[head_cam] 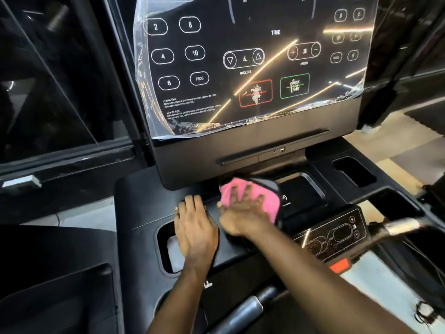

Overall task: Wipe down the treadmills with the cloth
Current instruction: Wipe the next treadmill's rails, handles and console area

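1. The treadmill (144,201) has a flat black tray that looks dull and smooth. One cup hole (166,251) is at 7 o'clock, and a second hole (354,171) is at 3 o'clock.
2. A dark glass wall (60,92) fills the 9 o'clock side of the room. A pale floor (385,150) shows at 3 o'clock.
3. The pink cloth (271,201) lies on the tray in the middle, just under the big screen (252,112).
4. The right grip (243,210) is released. It presses flat on the cloth with its fingers spread.
5. The left grip (196,227) is released too. It rests flat on the tray at 7 o'clock, partly over the cup hole, just beside the right grip.
6. A crinkly plastic film (149,116) covers the screen.
7. The screen reads 2, 8, 4, 10, 6, PROG, TIME, INCLINE, SPEED, PAUSE, QUICK START and "Warm tips".
8. A small button panel (337,235) sits at 4 o'clock. Its writing is too blurry to read.
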Tool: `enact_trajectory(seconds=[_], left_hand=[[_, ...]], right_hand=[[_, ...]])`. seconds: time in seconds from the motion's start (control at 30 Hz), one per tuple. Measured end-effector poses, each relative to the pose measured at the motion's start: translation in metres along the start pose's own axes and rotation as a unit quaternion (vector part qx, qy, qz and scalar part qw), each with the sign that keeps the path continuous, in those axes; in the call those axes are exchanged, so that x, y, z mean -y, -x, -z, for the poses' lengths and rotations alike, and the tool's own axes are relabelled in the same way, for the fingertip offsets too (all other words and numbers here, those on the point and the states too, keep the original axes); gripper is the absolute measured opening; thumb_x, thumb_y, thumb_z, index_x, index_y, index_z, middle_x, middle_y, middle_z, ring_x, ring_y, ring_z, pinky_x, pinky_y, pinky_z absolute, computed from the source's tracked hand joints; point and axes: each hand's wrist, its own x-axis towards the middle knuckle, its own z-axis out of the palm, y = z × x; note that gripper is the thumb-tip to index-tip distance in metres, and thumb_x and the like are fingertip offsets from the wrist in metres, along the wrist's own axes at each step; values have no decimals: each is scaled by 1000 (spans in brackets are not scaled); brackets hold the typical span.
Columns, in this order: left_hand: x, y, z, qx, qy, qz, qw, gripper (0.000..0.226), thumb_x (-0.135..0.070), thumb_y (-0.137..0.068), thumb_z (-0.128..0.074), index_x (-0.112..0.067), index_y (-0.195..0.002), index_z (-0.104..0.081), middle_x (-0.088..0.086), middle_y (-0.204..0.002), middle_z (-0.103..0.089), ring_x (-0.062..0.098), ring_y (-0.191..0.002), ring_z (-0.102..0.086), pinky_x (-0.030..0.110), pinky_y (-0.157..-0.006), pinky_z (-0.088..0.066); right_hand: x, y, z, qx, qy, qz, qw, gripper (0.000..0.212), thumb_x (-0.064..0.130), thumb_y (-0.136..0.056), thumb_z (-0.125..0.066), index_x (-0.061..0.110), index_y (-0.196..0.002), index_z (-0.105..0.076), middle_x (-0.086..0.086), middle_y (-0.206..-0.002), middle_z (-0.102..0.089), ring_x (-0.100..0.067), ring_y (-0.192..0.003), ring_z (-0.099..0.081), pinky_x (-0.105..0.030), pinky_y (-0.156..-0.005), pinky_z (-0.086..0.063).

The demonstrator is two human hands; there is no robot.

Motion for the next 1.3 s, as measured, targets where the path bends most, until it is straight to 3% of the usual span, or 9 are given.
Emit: enact_trajectory(seconds=[0.17, 0.37, 0.47, 0.53, 0.7, 0.97, 1.1, 1.2, 1.3], left_hand=[[1, 3, 1, 1, 2, -4, 1000, 27, -7, -80, -53, -6, -107, -57, 14, -104, -55, 34, -97, -52, 47, -87, -47], [-3, 2, 3, 0, -2, -3, 1000, 33, -5, -77, -55, -6, -109, -56, 15, -105, -55, 36, -99, -52, 49, -89, -48], [-4, 3, 4, 8, 0, -1, 1000, 35, -4, -76, -53, -5, -110, -56, 15, -106, -55, 37, -101, -52, 50, -91, -47], [-3, 3, 2, 8, 0, 1, 1000, 33, -2, -76, -55, -5, -109, -56, 16, -105, -55, 37, -100, -52, 50, -91, -47], [4, 6, -2, -14, 14, -21, 1000, 22, -4, -83, -48, -5, -104, -56, 16, -100, -54, 38, -96, -51, 50, -89, -47], [2, 5, 0, -11, 8, -8, 1000, 27, 1, -80, -50, -3, -106, -57, 17, -104, -55, 38, -100, -52, 50, -93, -47], [-2, 4, -1, -3, 1, -7, 1000, 32, 2, -77, -53, -4, -108, -56, 17, -106, -54, 38, -102, -52, 50, -95, -46], [0, 3, -2, 0, -1, -1, 1000, 30, 0, -77, -53, -5, -107, -56, 17, -106, -54, 38, -102, -52, 50, -95, -46], [2, 4, -1, -4, -7, -10, 1000, 28, -3, -79, -52, -5, -107, -56, 17, -106, -54, 38, -101, -52, 50, -93, -46]], right_hand=[[-35, -14, 37, 52, 31, -32, 998, 104, 57, -75, -32, 18, -160, 16, -17, -166, 23, -47, -152, 17, -69, -118, -8], [-92, -36, 100, -10, -99, -124, 987, 65, 32, -97, -56, 2, -152, -38, -21, -157, -38, -41, -143, -38, -41, -105, -37], [-59, -61, 54, -54, -34, -156, 986, 90, 55, -87, -43, 21, -163, -8, -14, -170, 10, -52, -152, -1, -75, -109, -17], [-23, -30, 22, -55, 27, -119, 991, 86, 53, -99, -38, 21, -161, 10, -11, -167, 23, -51, -152, 9, -75, -112, -17], [-11, 4, -9, -13, 138, 52, 989, 83, 64, -99, -21, 24, -158, 22, -13, -165, 29, -44, -152, 18, -71, -116, -18], [-116, -48, 89, -35, 41, -158, 986, 82, 62, -102, -24, 24, -160, 19, -13, -166, 25, -53, -149, 17, -69, -119, 0], [-67, -42, 46, 18, 122, -134, 983, 117, 47, -80, -60, 9, -158, 18, -25, -164, 23, -59, -147, 15, -79, -112, -9], [-38, -3, 19, 52, 151, -80, 984, 96, 36, -98, -51, 11, -158, 20, -21, -165, 21, -57, -149, 6, -70, -115, -23], [-67, 3, 31, 67, 211, -18, 975, 84, 59, -103, -31, 27, -155, 27, -13, -161, 35, -50, -151, 15, -68, -121, -7]])
